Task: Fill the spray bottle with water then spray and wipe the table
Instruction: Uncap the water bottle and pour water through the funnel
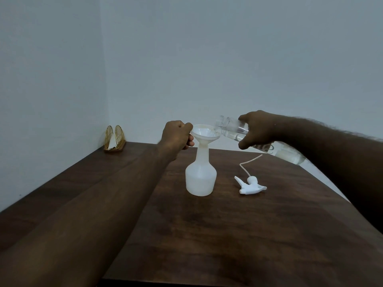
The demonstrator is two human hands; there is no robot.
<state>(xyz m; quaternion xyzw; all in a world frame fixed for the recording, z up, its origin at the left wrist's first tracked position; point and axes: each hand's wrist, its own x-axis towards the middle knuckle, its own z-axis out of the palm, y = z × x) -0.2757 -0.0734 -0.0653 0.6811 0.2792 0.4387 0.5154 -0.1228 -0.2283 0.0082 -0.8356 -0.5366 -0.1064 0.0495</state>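
Head view. Nearest me, bare dark wood counter (238, 235). Further in, the white spray bottle (200, 179) stands upright near the counter's middle, head off. The trigger sprayer head (251, 186) lies on its side just right of it, apart, dip tube curling away. A white funnel (205, 132) sits in the bottle neck. My left hand (176, 134) is clenched on the funnel's rim. My right hand (258, 128) grips a clear water bottle (232, 127), tilted mouth-down over the funnel; I cannot tell whether water flows. Far left corner: gold napkin holder (115, 138).
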